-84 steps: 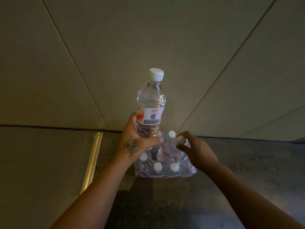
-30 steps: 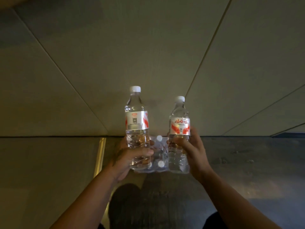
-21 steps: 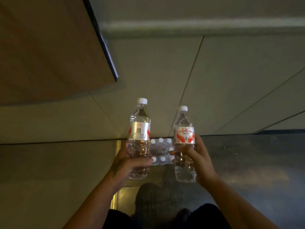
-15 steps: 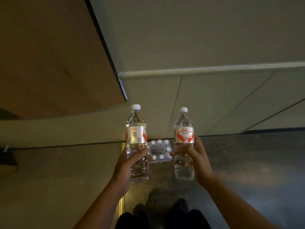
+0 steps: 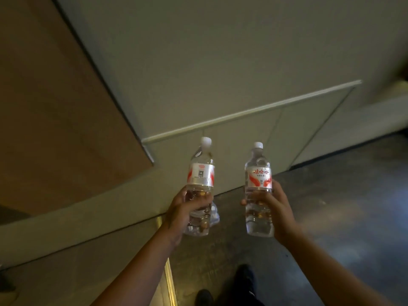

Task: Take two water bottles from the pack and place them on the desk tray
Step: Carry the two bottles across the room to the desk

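Bottles are up in the air, one in each hand, in the middle of the frame. Nearest to us, at the bottom of the frame, are the person's dark shoes (image 5: 246,281) on the floor (image 5: 331,217), with both bare arms reaching up from the lower corners.

A bit farther, the left hand (image 5: 187,208) has its grip wrapped tight around the lower half of the left bottle (image 5: 200,180). The right hand (image 5: 272,208) has its grip closed the same way around the right bottle (image 5: 258,188). Both bottles stand upright, white caps on top, red and white labels just above the fingers. They are side by side with a gap between them, not touching. The left one leans a tiny bit.

Just behind the left bottle, low down, a bit of the plastic pack (image 5: 215,214) peeks out on the floor. It is mostly hidden, so I cannot tell how many bottles are left in it.

Farther back is a pale wall (image 5: 220,62) with a thin white ledge across it, and a brown panel (image 5: 55,107) fills the upper left of the frame.

No counter and no tray show anywhere, so I think the pick-up part is done and the carry comes next. Neither hand looks nearer to it, since I cannot see where it is. Nothing stands in the way near the hands. The person will likely have to turn and walk to find the tray, keeping both bottles upright.
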The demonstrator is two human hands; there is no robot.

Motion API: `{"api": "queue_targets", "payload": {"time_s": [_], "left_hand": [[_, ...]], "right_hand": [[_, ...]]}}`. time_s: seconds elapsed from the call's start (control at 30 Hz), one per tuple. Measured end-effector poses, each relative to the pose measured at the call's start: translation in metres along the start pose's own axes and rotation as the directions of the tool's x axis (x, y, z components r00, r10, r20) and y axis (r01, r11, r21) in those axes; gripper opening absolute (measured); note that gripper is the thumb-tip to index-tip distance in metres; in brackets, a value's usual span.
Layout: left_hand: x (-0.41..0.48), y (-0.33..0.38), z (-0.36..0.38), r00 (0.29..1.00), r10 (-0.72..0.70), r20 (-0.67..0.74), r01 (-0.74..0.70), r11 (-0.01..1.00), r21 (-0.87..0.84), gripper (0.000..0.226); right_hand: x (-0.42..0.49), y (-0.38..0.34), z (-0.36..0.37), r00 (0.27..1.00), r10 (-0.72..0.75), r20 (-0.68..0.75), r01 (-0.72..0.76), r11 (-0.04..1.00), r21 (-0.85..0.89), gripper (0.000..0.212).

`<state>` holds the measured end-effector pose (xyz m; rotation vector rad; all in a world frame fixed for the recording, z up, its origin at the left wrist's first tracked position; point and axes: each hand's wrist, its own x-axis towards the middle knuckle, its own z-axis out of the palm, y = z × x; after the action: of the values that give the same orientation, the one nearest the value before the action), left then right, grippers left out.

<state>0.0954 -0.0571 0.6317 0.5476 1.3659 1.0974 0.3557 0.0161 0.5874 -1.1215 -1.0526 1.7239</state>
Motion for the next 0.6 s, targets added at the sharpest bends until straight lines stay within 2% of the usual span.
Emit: {"api": "queue_targets", "payload": {"time_s": [0.13, 0.23, 0.33, 0.47, 0.6], "left_hand": [[0.005, 0.008, 0.052, 0.985, -0.015, 0.169, 0.009, 0.999, 0.038, 0.051], [0.009, 0.003, 0.107, 0.951, -0.064, 0.302, 0.036, 0.995, 0.097, 0.055], [0.007, -0.007, 0.178, 0.888, -0.110, 0.447, 0.034, 0.984, 0.174, 0.056], [0.001, -0.030, 0.285, 0.773, -0.174, 0.610, 0.007, 0.964, 0.267, 0.045], [-0.005, -0.061, 0.387, 0.657, -0.278, 0.701, 0.004, 0.931, 0.365, 0.049]], "right_hand": [[-0.048, -0.007, -0.043, 0.981, -0.062, -0.183, 0.069, 0.997, 0.034, 0.045], [-0.092, -0.014, -0.088, 0.938, -0.073, -0.337, 0.092, 0.995, 0.040, 0.049], [-0.143, -0.022, -0.137, 0.864, -0.081, -0.497, 0.125, 0.991, 0.056, 0.057], [-0.211, -0.032, -0.200, 0.752, -0.095, -0.653, 0.183, 0.981, 0.067, 0.070], [-0.257, -0.040, -0.265, 0.615, -0.091, -0.783, 0.256, 0.963, 0.089, 0.064]]}}
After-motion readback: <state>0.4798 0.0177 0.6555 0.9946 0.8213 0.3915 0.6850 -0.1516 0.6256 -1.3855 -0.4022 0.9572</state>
